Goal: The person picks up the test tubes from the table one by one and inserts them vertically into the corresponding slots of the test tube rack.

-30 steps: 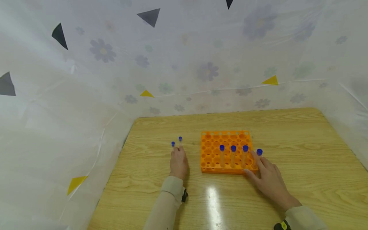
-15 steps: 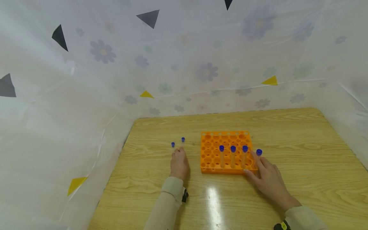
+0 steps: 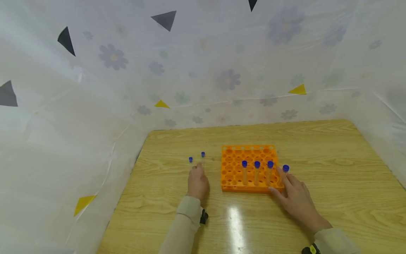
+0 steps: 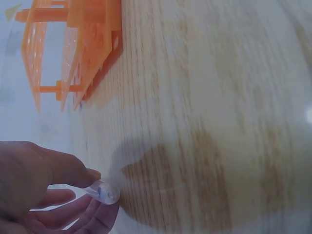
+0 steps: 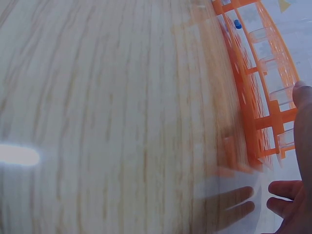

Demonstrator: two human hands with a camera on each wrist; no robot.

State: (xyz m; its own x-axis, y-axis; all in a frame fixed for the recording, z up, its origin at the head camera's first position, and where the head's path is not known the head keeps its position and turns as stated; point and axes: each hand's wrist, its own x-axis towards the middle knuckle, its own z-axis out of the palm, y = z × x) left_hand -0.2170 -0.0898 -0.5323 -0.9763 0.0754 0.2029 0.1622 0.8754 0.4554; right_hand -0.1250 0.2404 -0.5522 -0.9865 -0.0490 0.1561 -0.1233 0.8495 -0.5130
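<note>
My left hand (image 3: 198, 181) pinches a clear test tube (image 4: 105, 191) between thumb and fingers; its rounded bottom shows in the left wrist view. In the head view a blue cap (image 3: 203, 154) stands out just beyond these fingers, with the tube body faint below it. A second blue-capped tube (image 3: 190, 159) lies close by on its left. My right hand (image 3: 298, 197) grips the near right corner of the orange test tube rack (image 3: 228, 187), thumb at the front edge and index finger along the right side. Several blue-capped tubes (image 3: 257, 164) stand upright in its front row.
The rack sits on a wood-grain table (image 3: 165, 218), right of my left hand. A white flowered curtain (image 3: 190, 70) closes off the back and both sides, with black, grey and yellow triangles on it.
The tube at my left hand has shifted slightly right, its cap moving away from the other loose tube's cap. My right hand and the rack stay put.
</note>
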